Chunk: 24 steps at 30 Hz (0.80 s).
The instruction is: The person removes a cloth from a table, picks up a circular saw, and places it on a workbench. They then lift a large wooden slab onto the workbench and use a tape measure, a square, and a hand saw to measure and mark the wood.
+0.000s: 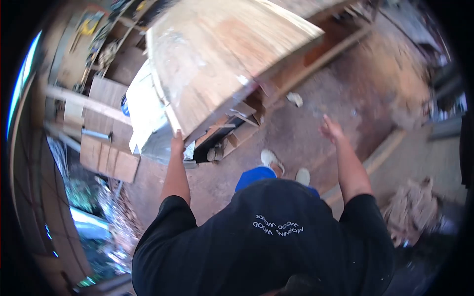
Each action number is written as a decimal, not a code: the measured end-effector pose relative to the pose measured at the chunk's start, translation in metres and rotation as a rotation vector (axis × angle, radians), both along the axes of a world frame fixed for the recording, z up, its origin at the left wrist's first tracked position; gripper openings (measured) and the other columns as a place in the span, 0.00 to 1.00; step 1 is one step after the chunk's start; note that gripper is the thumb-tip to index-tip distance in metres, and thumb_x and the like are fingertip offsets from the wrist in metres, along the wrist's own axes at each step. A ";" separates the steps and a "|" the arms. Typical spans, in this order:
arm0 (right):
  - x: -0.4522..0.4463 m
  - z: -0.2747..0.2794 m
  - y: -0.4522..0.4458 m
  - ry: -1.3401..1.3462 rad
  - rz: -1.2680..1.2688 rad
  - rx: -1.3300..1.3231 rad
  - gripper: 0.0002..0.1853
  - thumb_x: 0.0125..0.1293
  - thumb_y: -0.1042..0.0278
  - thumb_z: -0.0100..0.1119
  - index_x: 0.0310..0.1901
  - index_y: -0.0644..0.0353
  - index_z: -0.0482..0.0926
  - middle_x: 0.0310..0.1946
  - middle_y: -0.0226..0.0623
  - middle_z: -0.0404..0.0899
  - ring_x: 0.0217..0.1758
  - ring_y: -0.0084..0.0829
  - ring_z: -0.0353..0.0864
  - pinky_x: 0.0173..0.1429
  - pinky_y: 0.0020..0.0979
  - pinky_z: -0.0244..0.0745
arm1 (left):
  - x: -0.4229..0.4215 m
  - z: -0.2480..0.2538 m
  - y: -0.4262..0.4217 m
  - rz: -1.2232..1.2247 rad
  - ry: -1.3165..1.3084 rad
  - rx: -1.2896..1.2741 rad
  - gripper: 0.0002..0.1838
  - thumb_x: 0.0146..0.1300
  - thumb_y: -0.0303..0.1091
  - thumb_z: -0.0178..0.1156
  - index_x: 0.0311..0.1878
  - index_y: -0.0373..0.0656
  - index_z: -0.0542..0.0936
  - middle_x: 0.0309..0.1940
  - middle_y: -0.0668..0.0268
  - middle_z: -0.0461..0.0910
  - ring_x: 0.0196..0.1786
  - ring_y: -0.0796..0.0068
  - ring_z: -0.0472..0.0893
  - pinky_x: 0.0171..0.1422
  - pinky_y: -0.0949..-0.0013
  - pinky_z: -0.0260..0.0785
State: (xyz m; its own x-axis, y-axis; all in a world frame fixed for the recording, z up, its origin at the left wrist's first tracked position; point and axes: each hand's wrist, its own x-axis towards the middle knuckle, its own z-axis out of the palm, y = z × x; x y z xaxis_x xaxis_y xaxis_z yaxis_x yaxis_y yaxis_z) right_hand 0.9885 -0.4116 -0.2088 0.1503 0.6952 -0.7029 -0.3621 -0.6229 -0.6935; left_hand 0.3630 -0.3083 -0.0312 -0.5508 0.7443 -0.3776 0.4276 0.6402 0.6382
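Observation:
A wide wooden workbench top (212,64) with a pale, stained surface fills the upper middle. My left hand (178,140) is at its near left corner, with the fingers wrapped on the edge. To the right, my right hand (331,130) hangs in the air over the floor, holding nothing, its fingers apart. Beneath the bench top is an open shelf (237,133) with wood pieces and a round can-like object (214,154). A white sheet-like thing (148,108) lies against the bench's left side.
Wooden boards (109,159) stand at the left. A small pale scrap (295,99) lies on the brown floor (316,118). A heap of crumpled pale material (412,209) is at the lower right. Shelves with tools are at the upper left.

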 end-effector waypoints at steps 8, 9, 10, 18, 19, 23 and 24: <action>-0.026 0.049 0.069 -0.005 0.106 -0.023 0.48 0.63 0.28 0.46 0.71 0.61 0.51 0.58 0.55 0.70 0.56 0.44 0.76 0.55 0.40 0.74 | -0.001 0.010 -0.011 0.124 -0.702 0.093 0.44 0.59 0.59 0.60 0.70 0.40 0.59 0.68 0.56 0.61 0.69 0.53 0.60 0.67 0.40 0.55; -0.031 0.059 0.080 0.023 0.031 -0.010 0.49 0.62 0.26 0.44 0.71 0.62 0.51 0.59 0.56 0.69 0.56 0.45 0.75 0.55 0.41 0.74 | -0.006 0.008 -0.011 0.108 -0.776 0.080 0.43 0.59 0.58 0.61 0.70 0.42 0.60 0.67 0.57 0.63 0.69 0.54 0.60 0.68 0.39 0.54; -0.035 0.070 0.094 0.011 0.042 0.003 0.49 0.62 0.26 0.44 0.71 0.62 0.51 0.59 0.56 0.69 0.56 0.45 0.75 0.55 0.41 0.74 | -0.006 0.009 -0.010 0.105 -0.796 0.076 0.42 0.59 0.57 0.60 0.70 0.42 0.60 0.65 0.59 0.66 0.68 0.55 0.62 0.68 0.40 0.54; -0.077 0.121 0.214 0.246 -0.226 0.318 0.56 0.58 0.21 0.41 0.72 0.65 0.44 0.69 0.57 0.51 0.71 0.48 0.57 0.69 0.46 0.60 | -0.011 -0.007 0.006 0.266 -0.978 0.216 0.34 0.66 0.50 0.56 0.68 0.40 0.63 0.63 0.61 0.70 0.64 0.68 0.71 0.67 0.62 0.62; -0.086 0.123 0.226 0.263 -0.181 0.405 0.57 0.56 0.20 0.42 0.72 0.62 0.44 0.72 0.51 0.47 0.74 0.46 0.51 0.73 0.50 0.52 | -0.017 -0.019 0.005 0.251 -1.006 0.221 0.33 0.66 0.49 0.56 0.68 0.41 0.63 0.62 0.61 0.71 0.62 0.67 0.73 0.66 0.62 0.64; -0.137 0.157 0.239 0.477 -0.404 0.444 0.55 0.53 0.16 0.40 0.73 0.52 0.48 0.73 0.38 0.49 0.73 0.40 0.54 0.73 0.48 0.53 | -0.007 -0.013 0.002 0.357 -1.043 0.290 0.32 0.65 0.47 0.57 0.67 0.39 0.64 0.59 0.59 0.74 0.60 0.66 0.74 0.65 0.61 0.65; -0.140 0.156 0.242 0.479 -0.400 0.449 0.55 0.53 0.16 0.40 0.73 0.52 0.48 0.73 0.38 0.49 0.73 0.40 0.54 0.73 0.48 0.53 | -0.008 -0.012 0.003 0.356 -1.045 0.297 0.32 0.65 0.47 0.57 0.67 0.39 0.64 0.59 0.59 0.74 0.60 0.66 0.74 0.65 0.61 0.65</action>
